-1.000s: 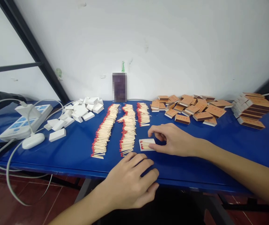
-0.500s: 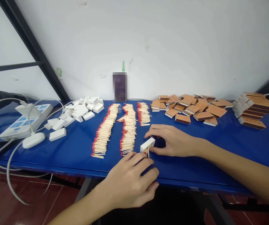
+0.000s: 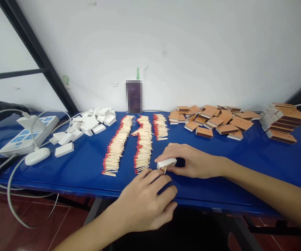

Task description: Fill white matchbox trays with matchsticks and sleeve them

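Note:
A small white matchbox tray [image 3: 169,161] with loose matches in it is pinched between the thumb and fingers of my right hand [image 3: 192,161]. It is tilted, and a few match ends stick out of its near side. My left hand [image 3: 150,198] is just below and to the left, palm down with its fingers bent and apart. Its upper fingertips are by the tray's near edge; whether they touch it is hard to see. Red-headed matches lie in three rows: a left row [image 3: 118,146], a middle row [image 3: 143,144] and a short right row [image 3: 161,127].
White trays [image 3: 89,122] are heaped at left, beside a power strip [image 3: 30,136] with cables and a white device [image 3: 37,156]. Orange matchbox sleeves [image 3: 215,120] lie scattered at right, near stacked matchboxes [image 3: 284,122]. A blurred dark rectangle [image 3: 134,97] stands against the wall.
My right hand has shifted slightly down and left and turned the tray, so it lies flatter and closer to my left fingertips. My left hand has barely moved.

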### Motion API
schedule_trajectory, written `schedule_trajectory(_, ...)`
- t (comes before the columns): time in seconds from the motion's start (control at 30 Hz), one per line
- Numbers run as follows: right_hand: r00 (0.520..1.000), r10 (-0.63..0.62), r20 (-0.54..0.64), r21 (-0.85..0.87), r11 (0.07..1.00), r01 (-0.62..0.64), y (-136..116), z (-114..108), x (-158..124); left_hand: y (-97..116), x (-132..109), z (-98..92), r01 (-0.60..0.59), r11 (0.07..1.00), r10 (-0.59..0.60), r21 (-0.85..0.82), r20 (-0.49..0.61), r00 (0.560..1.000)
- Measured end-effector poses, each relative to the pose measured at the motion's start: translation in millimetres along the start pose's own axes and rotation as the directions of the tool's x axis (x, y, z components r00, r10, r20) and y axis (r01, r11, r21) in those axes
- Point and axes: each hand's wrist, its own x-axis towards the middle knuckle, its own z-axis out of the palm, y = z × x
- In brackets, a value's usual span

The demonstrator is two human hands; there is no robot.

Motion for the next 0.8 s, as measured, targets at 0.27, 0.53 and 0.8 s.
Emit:
schedule_trajectory(0.27,0.983,0.179,0.049,0.215,0.959,-0.186,3,-6,0,0,2,-3.5,-0.015,1.0,0.015,0.001,-0.064,0.998)
schedule_trajectory(0.53,0.946,0.308,0.1,0.241,0.915,-0.324,2,-17,0,0,0,-1.5,-0.046,0.999,0.045,-0.003,-0.079,0.996)
schedule_trajectory(0.8,0.98,0.192,0.05,0.043,0.98,-0.194,5,-16,-5,0,0,0.9,-0.019,0.999,0.019,0.039,0.014,1.0)
